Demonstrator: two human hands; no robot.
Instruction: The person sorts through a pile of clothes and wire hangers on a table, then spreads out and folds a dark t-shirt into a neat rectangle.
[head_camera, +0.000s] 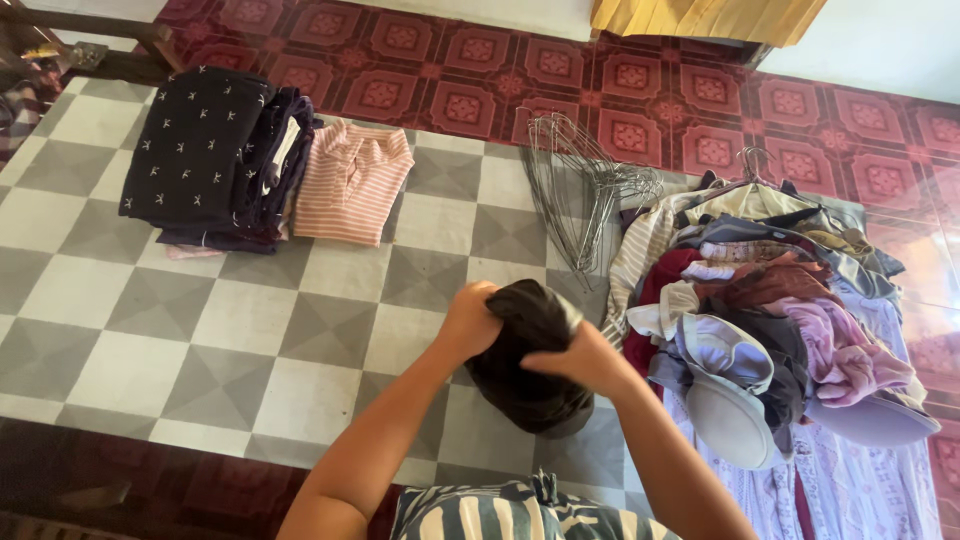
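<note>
1. Gripping: left hand (470, 318) and right hand (580, 358) both closed on the black garment (530, 365).
2. Garment bunched between the hands, over the checkered mat (250, 330).
3. Clothes pile (770, 310) just to the right.

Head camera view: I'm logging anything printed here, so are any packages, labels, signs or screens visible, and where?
Possible garment tag: a small pale strip among the folded dark clothes, upper left; too small to be sure.
No packages, signs or screens show.
Both hands, left hand and right hand, grip a plain black garment.
</note>
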